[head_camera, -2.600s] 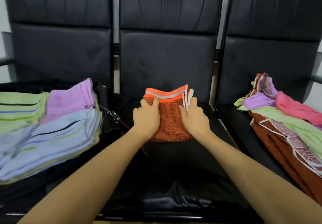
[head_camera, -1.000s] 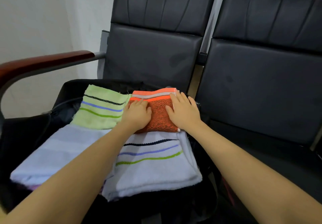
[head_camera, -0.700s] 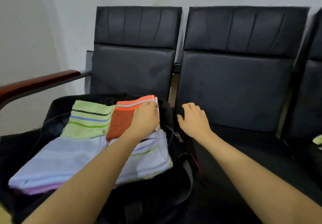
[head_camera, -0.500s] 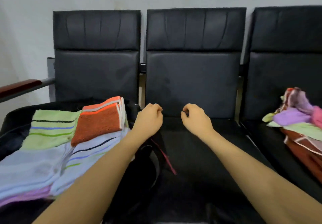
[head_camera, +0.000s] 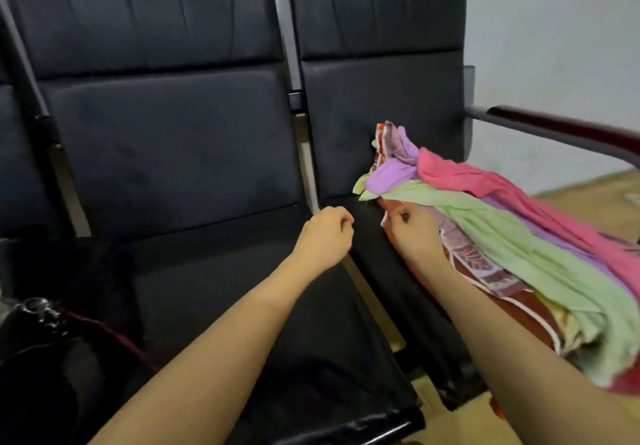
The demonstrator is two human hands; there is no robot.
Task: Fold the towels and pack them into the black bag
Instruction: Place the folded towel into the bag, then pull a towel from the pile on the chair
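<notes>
From the head camera, looking down over both forearms, the pile of unfolded towels [head_camera: 512,233] lies heaped on the right-hand chair seat [head_camera: 370,223]: a pink one on top, light green and lilac under it, and a rust-red patterned one at the bottom. None of these is folded, so by my reckoning a good part of the job is left.

The right hand [head_camera: 412,233] is at the near-left edge of the pile with its fingers curled in. It seems to touch the rust-red towel's white-trimmed border, but I cannot tell whether it has pinched the cloth or is only closing on it. The left hand [head_camera: 325,236] hangs over the gap between the two seats, loosely curled and holding nothing.

The black bag [head_camera: 38,333] shows only as a dark corner with a metal clasp at the lower left, so its contents are out of sight here.

For room, the middle seat [head_camera: 221,271] between bag and pile offers a flat place to fold. The wooden armrest [head_camera: 568,129] bounds the pile on the far right, and the towels trail over the seat's front edge, where a careless pull might drag them to the floor.
</notes>
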